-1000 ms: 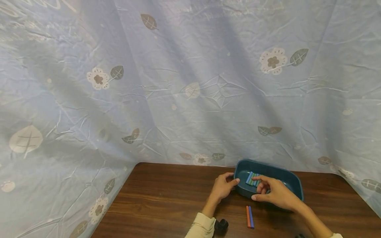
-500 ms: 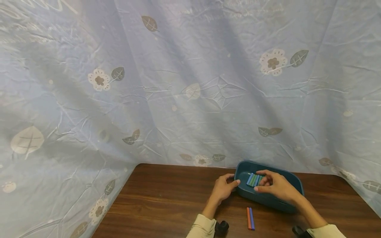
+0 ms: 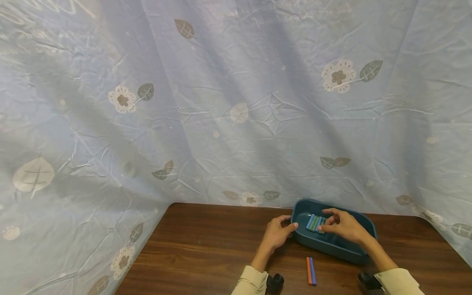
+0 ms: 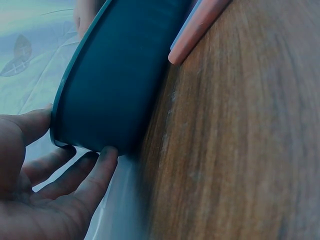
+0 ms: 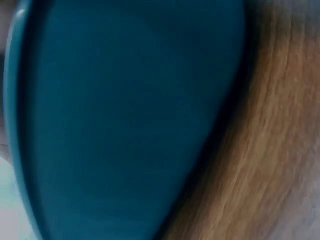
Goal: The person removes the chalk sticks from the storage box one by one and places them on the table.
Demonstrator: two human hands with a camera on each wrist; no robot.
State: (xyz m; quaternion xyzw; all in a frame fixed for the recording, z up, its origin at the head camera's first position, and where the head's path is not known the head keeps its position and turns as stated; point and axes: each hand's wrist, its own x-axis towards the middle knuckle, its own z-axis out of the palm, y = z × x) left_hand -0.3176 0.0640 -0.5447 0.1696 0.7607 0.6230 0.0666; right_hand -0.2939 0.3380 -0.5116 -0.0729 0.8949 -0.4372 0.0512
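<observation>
A dark teal plastic tub (image 3: pixel 332 247) stands at the back right of the table in the head view. My left hand (image 3: pixel 276 232) grips its left end; in the left wrist view the thumb lies at the rim and the other fingers touch the outer wall. Inside the tub, several blue and green chalk-like sticks (image 3: pixel 313 223) lie in a row. My right hand (image 3: pixel 346 227) reaches over the tub, thumb and fingertips at the row's right end; I cannot tell whether it pinches a stick. The tub's wall (image 5: pixel 125 120) hides its fingers in the right wrist view.
An orange stick (image 3: pixel 309 271) and a blue-violet stick (image 3: pixel 312 271) lie side by side on the brown wooden table (image 3: pixel 206 246), in front of the tub. A pale patterned curtain (image 3: pixel 236 143) hangs right behind the table's back edge.
My right hand has shifted right and drawn back slightly, showing more of the stick row, and its thumb now overlaps the right end. The left hand keeps its place on the tub.
</observation>
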